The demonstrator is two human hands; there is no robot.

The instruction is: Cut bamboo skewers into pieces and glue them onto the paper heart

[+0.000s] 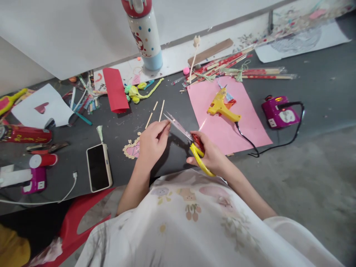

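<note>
My right hand (215, 154) is closed round the yellow and red handles of a pair of scissors (180, 128). Their blades look nearly together and point up and left. The fingertips of my left hand (152, 142) are pinched together just beside the scissor tips; whatever they hold, if anything, is too small to make out. Partly under that hand lies a pink heart-shaped piece (131, 150) edged with small beige bits. Thin wooden sticks (161, 110) lie on the dark table (178, 100) just beyond my left hand.
A yellow glue gun (224, 105) rests on pink paper (250, 126), its cord running to a purple power unit (280, 113). To the left are a phone (98, 167), a red can (26, 134) and pliers (52, 147). A bottle (146, 39) stands at the back near wrapped sticks (222, 65).
</note>
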